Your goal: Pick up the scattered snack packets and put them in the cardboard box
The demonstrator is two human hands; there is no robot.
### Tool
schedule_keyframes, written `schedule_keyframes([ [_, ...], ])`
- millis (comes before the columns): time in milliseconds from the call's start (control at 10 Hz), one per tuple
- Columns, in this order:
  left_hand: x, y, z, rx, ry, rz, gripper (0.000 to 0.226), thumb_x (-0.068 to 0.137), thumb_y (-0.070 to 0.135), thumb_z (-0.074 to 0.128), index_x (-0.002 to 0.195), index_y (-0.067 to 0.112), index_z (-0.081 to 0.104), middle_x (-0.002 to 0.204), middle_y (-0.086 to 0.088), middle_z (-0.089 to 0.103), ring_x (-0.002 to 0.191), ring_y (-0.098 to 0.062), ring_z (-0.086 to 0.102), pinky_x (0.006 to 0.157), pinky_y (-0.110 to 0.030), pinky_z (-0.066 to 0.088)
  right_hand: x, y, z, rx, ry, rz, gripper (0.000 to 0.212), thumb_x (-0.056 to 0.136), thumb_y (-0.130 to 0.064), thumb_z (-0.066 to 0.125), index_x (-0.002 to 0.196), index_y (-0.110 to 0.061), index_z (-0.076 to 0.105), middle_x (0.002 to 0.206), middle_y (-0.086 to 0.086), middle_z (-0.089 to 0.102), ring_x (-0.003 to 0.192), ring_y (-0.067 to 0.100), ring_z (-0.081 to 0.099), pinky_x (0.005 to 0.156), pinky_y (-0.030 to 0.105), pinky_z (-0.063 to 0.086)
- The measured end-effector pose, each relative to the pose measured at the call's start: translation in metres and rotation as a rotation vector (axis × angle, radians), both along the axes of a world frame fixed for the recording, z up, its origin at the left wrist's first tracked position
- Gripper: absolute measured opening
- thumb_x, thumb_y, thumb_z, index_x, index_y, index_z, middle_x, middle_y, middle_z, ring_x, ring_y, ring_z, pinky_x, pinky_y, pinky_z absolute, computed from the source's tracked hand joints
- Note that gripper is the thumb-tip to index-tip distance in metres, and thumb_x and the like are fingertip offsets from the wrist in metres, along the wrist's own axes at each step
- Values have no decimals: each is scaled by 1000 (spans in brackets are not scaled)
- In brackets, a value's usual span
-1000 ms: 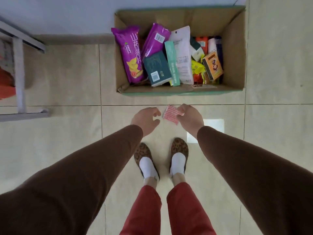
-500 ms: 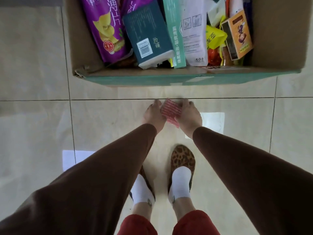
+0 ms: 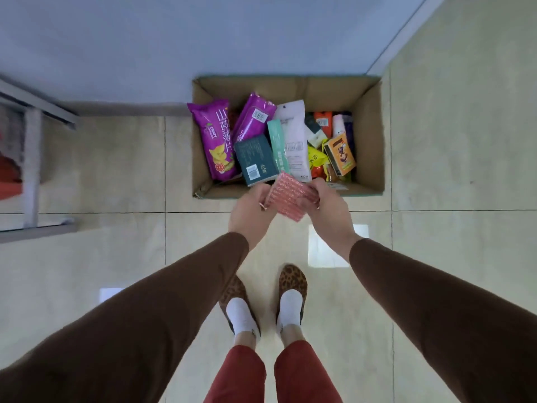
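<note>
Snack packet (image 3: 292, 196), the small pink striped one, is held up in the air between both hands, right over the near rim of the cardboard box (image 3: 374, 135) in the head view, so not inside yet. It's pinched on its left edge by the left hand (image 3: 252, 207) and gripped on its right side by the right hand (image 3: 325, 207), fingers (image 3: 309, 200) curled over its face on that side. The box is seen sitting on the tiled floor (image 3: 116, 170) against the wall, already packed with stuff: a purple chip bag (image 3: 216, 144), a dark green box (image 3: 255, 161), a white pouch (image 3: 293, 138), an orange carton (image 3: 341, 155). No other loose packets can be spotted on the floor, though only part of it is shown. What could go wrong, probably: if it's let go too early the packet could clip the near flap and be dropped on the tiles outside. It's also light and flat, so it could easily be left perched on the pile and slide off.
</note>
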State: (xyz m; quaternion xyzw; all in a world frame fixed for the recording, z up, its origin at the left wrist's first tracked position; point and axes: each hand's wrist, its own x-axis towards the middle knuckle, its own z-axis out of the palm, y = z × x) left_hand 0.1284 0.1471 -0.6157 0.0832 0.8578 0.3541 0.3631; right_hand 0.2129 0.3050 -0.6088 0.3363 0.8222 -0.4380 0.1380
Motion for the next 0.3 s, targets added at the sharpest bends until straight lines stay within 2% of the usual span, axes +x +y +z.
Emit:
schedule_keyframes([
  [100, -40, 25, 48, 5, -6, 16, 46, 96, 29, 66, 139, 19, 54, 106, 1, 67, 100, -21, 65, 88, -35, 52, -38, 32, 43, 42, -30, -11, 60, 98, -24, 66, 152, -17, 42, 135, 8, 59, 118, 24, 61, 86, 26, 46],
  [200, -67, 34, 90, -89, -9, -2, 49, 95, 28, 65, 141, 17, 54, 125, -6, 67, 115, -26, 63, 98, -35, 50, -60, 53, 86, 102, -238, 95, 82, 92, -25, 71, 160, -18, 24, 149, 17, 45, 123, 34, 57, 89, 39, 50],
  [300, -79, 24, 131, -137, 25, -62, 43, 93, 27, 67, 134, 16, 59, 121, -6, 68, 112, -26, 64, 94, -31, 47, -68, 54, 134, 160, -248, 169, 71, 93, -20, 68, 156, -16, 35, 150, 15, 42, 121, 33, 58, 93, 39, 48],
])
